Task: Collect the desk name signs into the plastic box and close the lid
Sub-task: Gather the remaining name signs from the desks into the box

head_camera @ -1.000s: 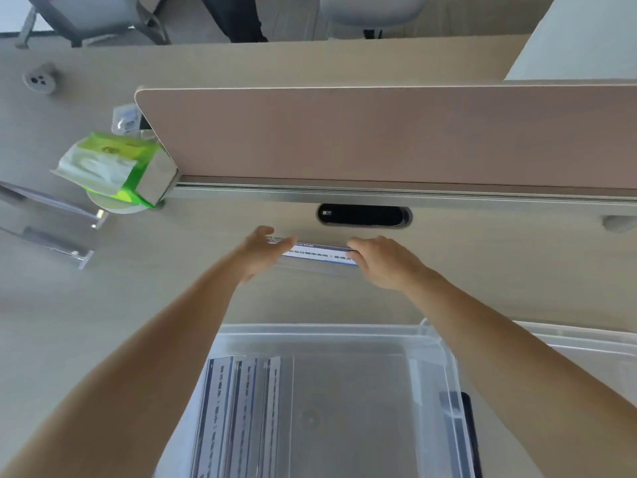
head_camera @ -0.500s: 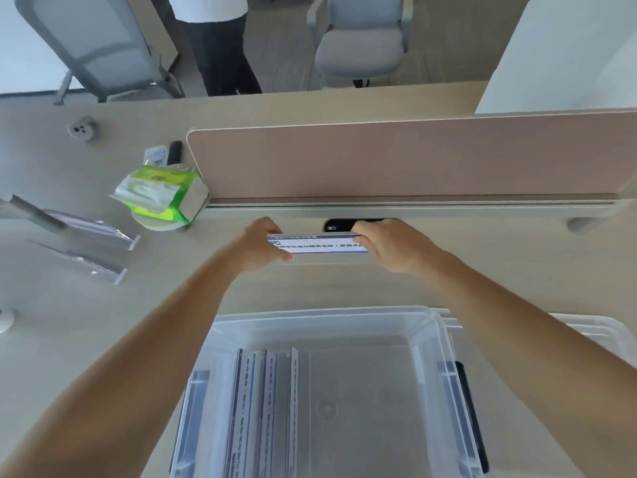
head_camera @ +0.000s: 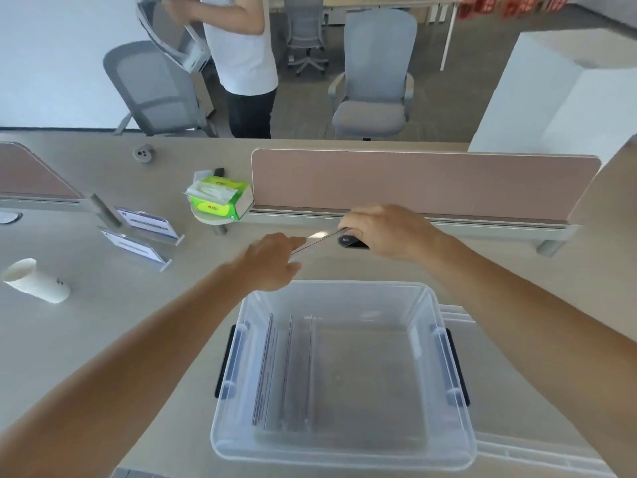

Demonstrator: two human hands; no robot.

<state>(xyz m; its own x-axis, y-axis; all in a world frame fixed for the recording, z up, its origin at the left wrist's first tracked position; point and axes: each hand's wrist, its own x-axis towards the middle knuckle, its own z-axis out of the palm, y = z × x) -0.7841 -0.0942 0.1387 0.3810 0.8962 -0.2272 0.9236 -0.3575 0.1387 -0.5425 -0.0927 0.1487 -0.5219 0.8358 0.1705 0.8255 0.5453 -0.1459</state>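
Head view: both hands hold one name sign by its ends, lifted off the table and seen nearly edge-on – a thin tilted strip, glare on it. Left hand has its fingers closed on the lower left end; right hand is clamped on the upper right end. The sign sits just past the far rim of the plastic box, between the box and the divider panel.

The box is clear, open, near the table's near edge. Three or so signs stand on edge inside it, packed against its left wall; the rest of the floor is bare. Dark latches on the left and right walls hang down. The lid lies flat on the table under and to the right of the box – only its right part shows.

Two more signs stand upright toward the table's left side, one behind the other, well apart from the box. A white paper cup lies on its side near the left edge. A green tissue pack rests on a small round stand at the left end of the divider. A dark cable port in the tabletop is partly hidden by the right hand.

Beyond the table: a person in a white shirt and grey office chairs.
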